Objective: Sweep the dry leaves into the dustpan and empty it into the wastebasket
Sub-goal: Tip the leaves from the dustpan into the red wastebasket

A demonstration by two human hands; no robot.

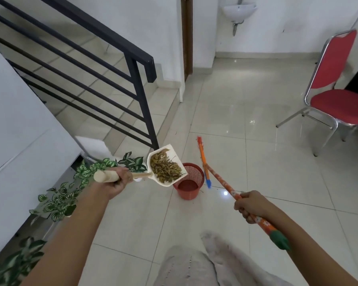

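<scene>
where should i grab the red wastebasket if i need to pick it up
Take the wastebasket by its open top rim, coming from above on the near side. It stands upright on the floor with mesh walls that taper downward, so the rim gives the surest grip. The far-left side sits under the leaf-filled dustpan and the broom stands close on the right.

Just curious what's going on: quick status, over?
Left hand grips dustpan handle, right hand grips broom. Leaves still in pan, held over red wastebasket. Nothing blocking the bin.
</scene>
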